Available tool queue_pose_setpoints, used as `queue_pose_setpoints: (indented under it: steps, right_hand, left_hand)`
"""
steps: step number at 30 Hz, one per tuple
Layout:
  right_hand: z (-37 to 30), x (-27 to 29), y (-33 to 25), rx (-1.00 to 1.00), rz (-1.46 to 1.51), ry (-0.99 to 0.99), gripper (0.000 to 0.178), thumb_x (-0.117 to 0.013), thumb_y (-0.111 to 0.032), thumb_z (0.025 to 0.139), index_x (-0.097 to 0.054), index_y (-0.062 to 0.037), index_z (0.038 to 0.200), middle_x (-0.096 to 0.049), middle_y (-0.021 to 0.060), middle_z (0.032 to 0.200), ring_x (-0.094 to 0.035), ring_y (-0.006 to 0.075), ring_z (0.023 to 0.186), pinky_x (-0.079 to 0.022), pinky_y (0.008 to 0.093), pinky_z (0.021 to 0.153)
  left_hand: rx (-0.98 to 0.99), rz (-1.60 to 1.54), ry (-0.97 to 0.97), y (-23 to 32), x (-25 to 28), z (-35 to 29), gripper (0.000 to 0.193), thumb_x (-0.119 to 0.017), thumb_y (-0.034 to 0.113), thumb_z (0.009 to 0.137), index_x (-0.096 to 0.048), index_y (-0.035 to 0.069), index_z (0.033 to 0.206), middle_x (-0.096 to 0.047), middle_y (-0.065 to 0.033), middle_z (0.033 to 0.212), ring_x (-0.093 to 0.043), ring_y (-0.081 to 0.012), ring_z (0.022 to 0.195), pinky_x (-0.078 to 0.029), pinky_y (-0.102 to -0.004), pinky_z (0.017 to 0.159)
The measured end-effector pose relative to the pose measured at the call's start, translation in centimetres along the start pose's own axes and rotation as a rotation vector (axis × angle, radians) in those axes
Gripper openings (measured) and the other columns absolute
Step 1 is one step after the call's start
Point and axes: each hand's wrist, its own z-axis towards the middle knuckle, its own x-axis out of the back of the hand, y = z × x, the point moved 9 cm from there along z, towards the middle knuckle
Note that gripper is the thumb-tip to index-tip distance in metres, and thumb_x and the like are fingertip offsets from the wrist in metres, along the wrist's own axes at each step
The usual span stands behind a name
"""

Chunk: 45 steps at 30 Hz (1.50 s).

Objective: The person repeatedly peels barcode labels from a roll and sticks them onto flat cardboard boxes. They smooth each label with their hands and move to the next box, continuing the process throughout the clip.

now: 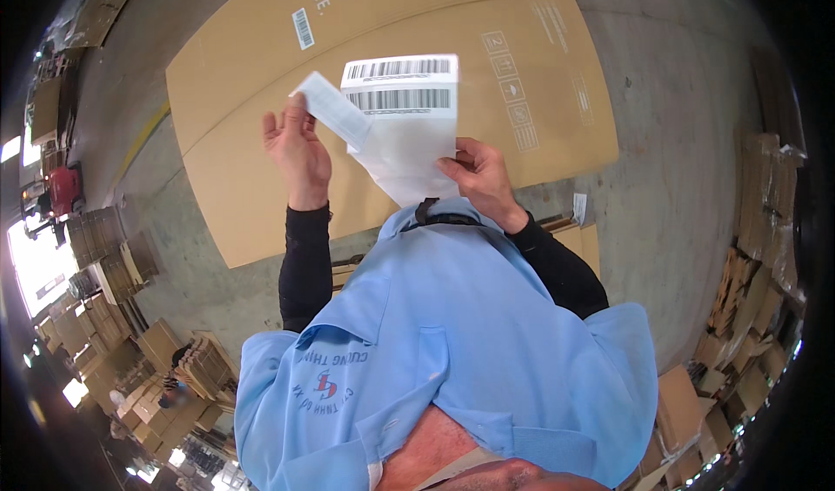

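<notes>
My left hand [300, 153] pinches one end of a white label strip [335, 113], which slants down over the left side of a label sheet. That white label sheet [413, 143] carries rows of printed barcodes at its top and hangs down close to my waist. On its right edge my right hand [480, 176] is closed, thumb on top. Behind and under the sheet spreads a large flat brown cardboard piece [261, 156]. It bears printed handling symbols on the right and a small white barcode label [302, 29] at the upper left.
Grey concrete floor [670, 143] surrounds the cardboard. Stacked cardboard [761, 204] stands at the far right, and cartons [165, 404] fill the lower left. A red vehicle [65, 188] is at the far left. A yellow line [143, 143] runs along the floor.
</notes>
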Motion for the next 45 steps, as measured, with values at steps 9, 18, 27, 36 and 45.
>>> queue_pose_setpoints:
  steps: [9,18,27,36,45]
  right_hand:
    - [3.3,3.8,0.5,0.25,-0.534,0.428,0.042,-0.065,-0.02,0.098,-0.059,0.0096,0.126,-0.073,0.0165,0.103,-0.071,0.018,0.093,-0.056,0.03,0.083]
    - [0.8,1.4,-4.0,-0.213,0.076,-0.106,0.031,-0.065,-0.028,0.099,-0.073,0.0021,0.1,-0.073,0.0076,0.087,-0.068,0.0108,0.078,-0.054,0.0247,0.07]
    - [-3.4,7.9,-2.6,-0.163,-0.233,0.167,0.025,-0.065,-0.02,0.098,-0.072,0.0033,0.096,-0.065,-0.0005,0.074,-0.058,0.0046,0.07,-0.048,0.0229,0.063]
    - [-7.7,14.3,-4.0,-0.123,-0.109,0.209,0.025,-0.066,-0.022,0.098,-0.071,0.0033,0.096,-0.067,0.0013,0.078,-0.058,0.0053,0.074,-0.047,0.023,0.067]
    - [-11.0,23.7,2.3,-0.176,0.05,0.479,0.03,-0.066,-0.024,0.098,-0.071,0.0058,0.097,-0.069,0.003,0.081,-0.061,0.0073,0.076,-0.051,0.0251,0.069]
  left_hand:
    - [-0.97,0.486,0.089,11.3,-3.7,-2.8,0.039,-0.075,-0.006,0.084,-0.045,0.015,0.096,-0.068,-0.0028,0.089,-0.065,-0.0183,0.084,-0.051,-0.0391,0.089]
    - [-1.314,0.744,-0.855,-0.5,-11.3,-13.9,0.038,-0.086,0.009,0.072,-0.05,0.02,0.077,-0.075,0.0063,0.097,-0.065,-0.0144,0.077,-0.038,-0.0475,0.098]
    - [-0.769,0.719,-1.191,-7.6,-10.2,-14.9,0.049,-0.082,0.043,0.079,-0.047,0.009,0.081,-0.058,-0.0171,0.134,-0.058,-0.0297,0.114,-0.037,-0.0555,0.104]
    - [0.631,0.487,-1.133,-23.0,-14.0,-13.8,0.042,-0.076,0.018,0.092,-0.049,0.0,0.118,-0.054,-0.0173,0.143,-0.059,-0.0248,0.124,-0.051,-0.0356,0.101]
    - [0.717,0.635,-1.149,-30.3,-20.7,-14.0,0.028,-0.075,0.0,0.09,-0.047,0.005,0.088,-0.074,-0.0158,0.097,-0.068,-0.0131,0.088,-0.056,-0.0266,0.081]
